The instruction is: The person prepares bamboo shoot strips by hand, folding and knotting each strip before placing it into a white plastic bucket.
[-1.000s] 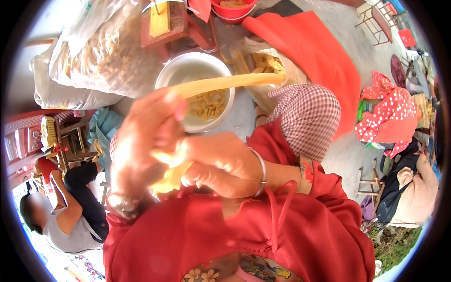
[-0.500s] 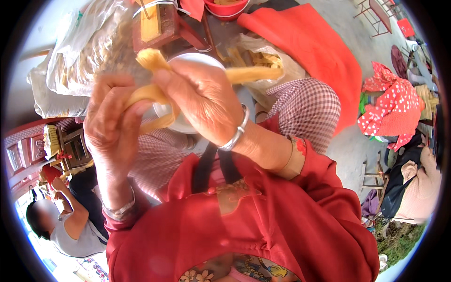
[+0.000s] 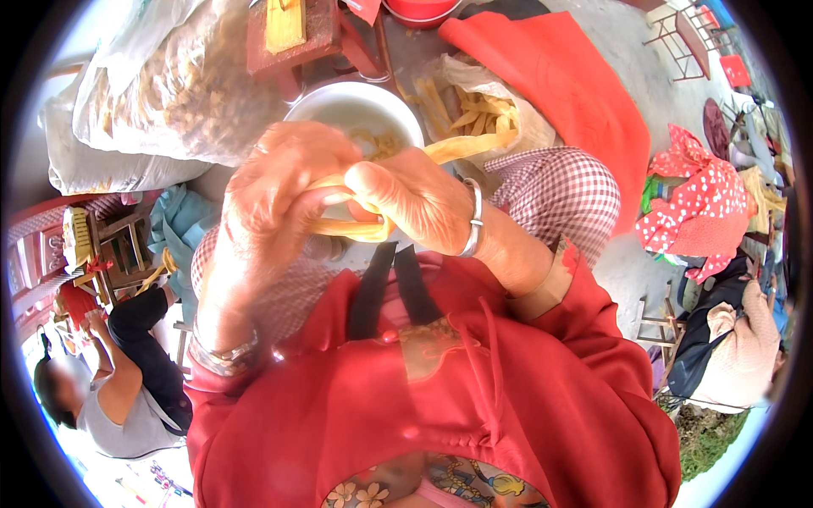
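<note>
A pale yellow, flat, pliable strip (image 3: 356, 229) is folded into a small loop between my two hands. My left hand (image 3: 275, 186) is closed on it, its fingertips blurred and partly hidden. Close beside it, my right hand (image 3: 423, 199) pinches the strip, thumb pointing left. The strip's long tail (image 3: 474, 146) runs out behind the right hand toward a pale sack (image 3: 537, 127) of similar strips (image 3: 487, 112). Beyond my hands stands a white basin (image 3: 356, 89) with some yellowish pieces inside, partly covered by the hands.
A dark red wooden stool (image 3: 318, 59) bears a yellow block (image 3: 285, 24). Left of it stands a large, full plastic bag (image 3: 178, 85); to the right lies a red cloth (image 3: 550, 76). A seated person (image 3: 127, 406) is at left, other people (image 3: 737, 356) at right.
My left hand has moved right, toward my right hand, which has dropped slightly. The strip end above my right thumb no longer shows. The loop sits lower, and more of the basin is visible.
</note>
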Motion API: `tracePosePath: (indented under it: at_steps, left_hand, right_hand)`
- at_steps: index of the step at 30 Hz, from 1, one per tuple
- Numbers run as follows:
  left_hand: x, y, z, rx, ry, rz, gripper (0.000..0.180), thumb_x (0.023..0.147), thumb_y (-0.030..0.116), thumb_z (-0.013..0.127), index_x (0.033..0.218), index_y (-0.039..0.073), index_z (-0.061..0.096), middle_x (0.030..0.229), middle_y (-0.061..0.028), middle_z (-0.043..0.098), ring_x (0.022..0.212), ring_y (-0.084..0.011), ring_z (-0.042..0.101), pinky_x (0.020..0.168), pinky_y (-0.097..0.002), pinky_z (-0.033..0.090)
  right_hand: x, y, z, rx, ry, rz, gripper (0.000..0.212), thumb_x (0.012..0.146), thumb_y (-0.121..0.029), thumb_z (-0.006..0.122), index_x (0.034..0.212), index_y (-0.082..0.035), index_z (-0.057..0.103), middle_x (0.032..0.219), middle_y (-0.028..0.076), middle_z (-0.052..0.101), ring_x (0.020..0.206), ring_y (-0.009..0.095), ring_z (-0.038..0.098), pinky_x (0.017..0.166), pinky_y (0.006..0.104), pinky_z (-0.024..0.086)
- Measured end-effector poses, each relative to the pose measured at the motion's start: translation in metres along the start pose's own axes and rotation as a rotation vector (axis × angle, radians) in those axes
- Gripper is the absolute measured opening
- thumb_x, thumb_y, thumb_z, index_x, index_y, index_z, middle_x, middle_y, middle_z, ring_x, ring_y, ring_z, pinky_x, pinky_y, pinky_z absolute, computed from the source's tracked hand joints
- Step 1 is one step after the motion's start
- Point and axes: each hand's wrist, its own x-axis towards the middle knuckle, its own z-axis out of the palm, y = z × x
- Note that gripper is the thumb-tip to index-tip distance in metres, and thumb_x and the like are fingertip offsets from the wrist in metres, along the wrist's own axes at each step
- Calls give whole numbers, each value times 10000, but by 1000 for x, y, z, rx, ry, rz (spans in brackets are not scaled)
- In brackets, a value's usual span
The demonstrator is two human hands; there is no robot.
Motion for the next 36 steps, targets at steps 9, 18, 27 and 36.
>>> tracePosePath:
  at_steps: [9,18,27,36]
  left_hand:
    - [-17,7,15,-901,211,-628,193,870,91,580,1042,17,531,908,-55,600,830,-111,571,779,-244,465]
    - [-13,1,41,-442,9,-380,497,827,130,630,1288,63,460,1211,-78,518,1094,-163,481,907,-289,407]
    - [-16,-2,55,-711,15,-591,496,907,346,521,1289,40,447,1087,-84,551,978,-167,527,872,-291,417]
    - [-23,-4,67,-1177,161,-699,487,949,420,386,1156,11,549,973,-106,597,806,-184,597,714,-294,499]
  right_hand:
    - [-11,9,5,-190,227,-189,335,887,-339,548,811,-13,545,654,140,530,579,288,516,540,328,406]
    - [-24,31,2,208,237,-34,383,957,-277,437,1092,53,575,755,27,578,643,55,502,560,190,400]
    - [-24,43,2,217,209,8,336,958,-272,439,1060,19,573,852,40,587,720,72,519,634,201,408]
    - [-19,44,11,-158,518,-95,458,939,-426,410,1092,4,431,1012,117,613,743,127,572,635,238,473]
